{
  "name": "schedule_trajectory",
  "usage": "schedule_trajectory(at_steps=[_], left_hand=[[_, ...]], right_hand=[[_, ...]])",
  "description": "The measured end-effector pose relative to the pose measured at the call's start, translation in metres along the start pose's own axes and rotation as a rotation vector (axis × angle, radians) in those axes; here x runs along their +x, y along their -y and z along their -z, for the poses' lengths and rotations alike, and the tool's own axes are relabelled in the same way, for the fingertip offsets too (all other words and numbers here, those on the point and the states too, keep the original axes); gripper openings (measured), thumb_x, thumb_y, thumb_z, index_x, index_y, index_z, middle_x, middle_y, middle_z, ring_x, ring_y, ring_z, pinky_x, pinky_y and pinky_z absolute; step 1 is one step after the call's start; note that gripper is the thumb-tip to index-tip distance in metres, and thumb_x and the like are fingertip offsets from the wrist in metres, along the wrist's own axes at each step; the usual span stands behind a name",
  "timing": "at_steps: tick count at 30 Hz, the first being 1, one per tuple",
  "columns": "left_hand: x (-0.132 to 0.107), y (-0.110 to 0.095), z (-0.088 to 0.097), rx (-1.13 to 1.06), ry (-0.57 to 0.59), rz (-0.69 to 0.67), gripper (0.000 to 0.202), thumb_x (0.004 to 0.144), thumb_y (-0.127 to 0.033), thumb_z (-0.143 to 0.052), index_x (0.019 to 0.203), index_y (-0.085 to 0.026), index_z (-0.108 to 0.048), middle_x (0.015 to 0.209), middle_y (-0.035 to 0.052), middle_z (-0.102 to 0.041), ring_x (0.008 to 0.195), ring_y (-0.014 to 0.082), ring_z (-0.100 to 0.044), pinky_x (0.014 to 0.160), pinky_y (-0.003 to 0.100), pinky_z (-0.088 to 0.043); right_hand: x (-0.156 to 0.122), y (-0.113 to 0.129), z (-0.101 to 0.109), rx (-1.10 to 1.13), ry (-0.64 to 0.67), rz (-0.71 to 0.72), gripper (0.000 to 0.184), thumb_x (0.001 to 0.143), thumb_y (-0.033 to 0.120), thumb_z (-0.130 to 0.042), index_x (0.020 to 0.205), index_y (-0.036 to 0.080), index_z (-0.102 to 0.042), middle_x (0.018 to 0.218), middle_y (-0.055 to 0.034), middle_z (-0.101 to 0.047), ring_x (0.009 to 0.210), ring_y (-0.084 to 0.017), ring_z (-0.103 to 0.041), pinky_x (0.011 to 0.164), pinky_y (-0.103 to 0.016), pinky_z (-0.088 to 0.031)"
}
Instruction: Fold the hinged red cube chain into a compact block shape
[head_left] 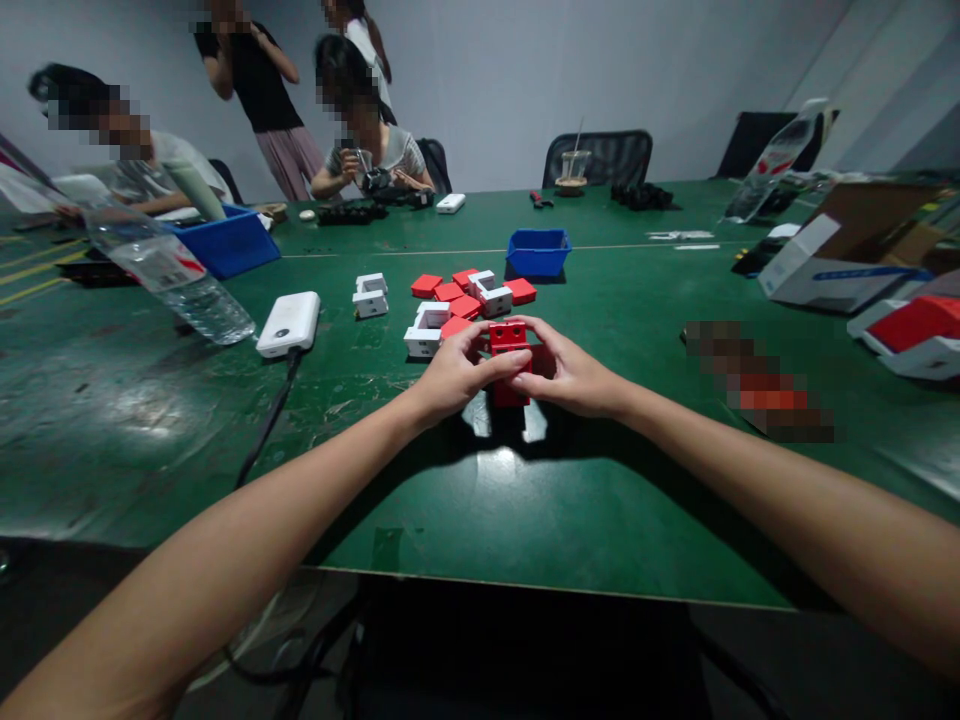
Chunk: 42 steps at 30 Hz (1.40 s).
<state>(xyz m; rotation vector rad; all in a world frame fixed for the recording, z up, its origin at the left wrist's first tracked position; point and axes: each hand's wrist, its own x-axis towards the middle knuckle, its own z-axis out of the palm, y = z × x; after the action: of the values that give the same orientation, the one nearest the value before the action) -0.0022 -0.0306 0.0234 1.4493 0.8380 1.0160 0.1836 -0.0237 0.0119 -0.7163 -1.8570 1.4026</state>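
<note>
Both hands meet on a red plastic part (509, 338) with small round holes in its top, near the middle of the table. My left hand (461, 368) grips its left side, thumb across the front. On the other side, my right hand (571, 372) closes round it, its thumb near the left one. The fingers hide much of the part's sides. Just beyond lie several red pieces (465, 307) in a loose cluster, with white U-shaped parts (427, 330) among and beside them. One white part (370, 296) sits apart to the left.
A blue bin (538, 253) stands behind the cluster. To the left are a white power bank (289, 324) with a black cable and a tilted water bottle (176, 280). A pixelated flat object (757, 385) and a cardboard box (840, 250) lie right. Several people are across the table.
</note>
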Motion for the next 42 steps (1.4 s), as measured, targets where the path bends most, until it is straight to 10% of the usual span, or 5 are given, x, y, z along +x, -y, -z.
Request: schedule_trajectory(at_steps=[27,42], left_hand=[[0.001,-0.002,0.003,0.027,0.06,-0.028,0.05,0.072,-0.04,-0.081,0.113,-0.013,-0.069,0.1,0.0077,-0.073,0.083,0.0164,-0.065,0.075,0.025,-0.051],[0.008,0.009,0.013,0.003,0.004,0.071,0.049,0.073,-0.051,-0.078,0.103,-0.014,-0.067,0.082,0.0024,-0.067,0.068,0.0124,-0.061,0.065,0.026,-0.049]], right_hand=[[0.0,-0.004,-0.003,-0.046,-0.029,0.039,0.065,0.08,0.042,-0.073,0.132,0.024,-0.039,0.106,-0.0063,-0.07,0.109,-0.028,-0.067,0.095,-0.047,-0.056],[-0.003,0.0,-0.006,-0.304,-0.052,0.092,0.105,0.069,0.042,-0.085,0.151,0.027,-0.023,0.135,-0.0133,-0.06,0.126,-0.035,-0.059,0.107,-0.055,-0.048]])
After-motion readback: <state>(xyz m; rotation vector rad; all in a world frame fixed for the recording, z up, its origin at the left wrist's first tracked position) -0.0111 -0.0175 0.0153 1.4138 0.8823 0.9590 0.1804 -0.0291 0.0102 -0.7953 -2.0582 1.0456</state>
